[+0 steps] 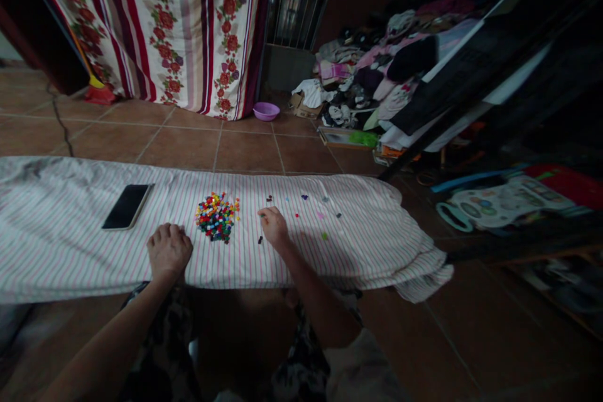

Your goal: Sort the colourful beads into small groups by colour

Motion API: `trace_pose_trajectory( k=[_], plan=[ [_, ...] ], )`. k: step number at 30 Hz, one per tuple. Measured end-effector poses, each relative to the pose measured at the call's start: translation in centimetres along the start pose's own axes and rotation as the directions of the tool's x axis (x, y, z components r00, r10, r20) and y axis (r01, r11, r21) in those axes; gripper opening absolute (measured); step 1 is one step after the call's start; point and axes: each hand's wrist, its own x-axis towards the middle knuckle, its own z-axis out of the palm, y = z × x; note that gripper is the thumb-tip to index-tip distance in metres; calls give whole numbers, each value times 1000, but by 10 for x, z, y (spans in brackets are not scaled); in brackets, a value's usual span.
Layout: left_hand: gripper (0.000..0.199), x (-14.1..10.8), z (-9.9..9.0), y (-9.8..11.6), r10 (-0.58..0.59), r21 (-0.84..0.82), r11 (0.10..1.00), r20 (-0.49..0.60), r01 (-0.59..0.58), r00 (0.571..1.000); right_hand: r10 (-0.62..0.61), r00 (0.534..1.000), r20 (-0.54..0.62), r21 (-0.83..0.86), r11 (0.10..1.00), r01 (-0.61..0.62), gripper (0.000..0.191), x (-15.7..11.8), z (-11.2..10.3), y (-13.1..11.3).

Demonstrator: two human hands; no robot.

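My right hand (pixel 274 226) is above the striped cloth (pixel 226 273), thumb and fingers pinched together. A tiny green bead shows at its fingertips. Left of it lies a heap of small multicoloured beads (pixel 215 218). Around and to the right of this hand are small separate groups by colour: black beads (pixel 260 240), brown beads (pixel 269 198), purple beads (pixel 304 197), a red bead (pixel 296 215), pink beads (pixel 321 215) and light green beads (pixel 325 236). My left hand (pixel 168 250) rests palm down on the cloth beside the heap, fingers slightly bent and apart, holding nothing visible.
A phone (pixel 126 207) lies on the cloth at the left. Beyond, on the tiled floor (pixel 179 144), are a purple basin (pixel 266 112), a red broom head (pixel 100 94) and a floral curtain (pixel 164 31). Piled clothes (pixel 377 69) and a dark slanted pole (pixel 414 147) stand at the right.
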Motion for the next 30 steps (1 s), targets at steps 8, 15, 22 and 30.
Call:
trace_pose_trajectory(
  k=[8, 15, 22, 30],
  plan=[
    [29, 1, 2, -2, 20, 16, 1000, -13, -19, 1000, 62, 997, -47, -22, 998, -63, 32, 15, -2, 29],
    [30, 1, 3, -2, 14, 10, 1000, -12, -14, 1000, 66, 998, 5, -93, 994, -65, 34, 20, 3, 33],
    [28, 1, 7, -3, 21, 44, 999, -30, -20, 999, 23, 998, 56, -83, 996, -18, 37, 21, 3, 31],
    [25, 0, 9, -5, 41, 61, 997, -60, -37, 997, -3, 999, 52, -56, 998, 6, 35, 19, 4, 29]
  ],
)
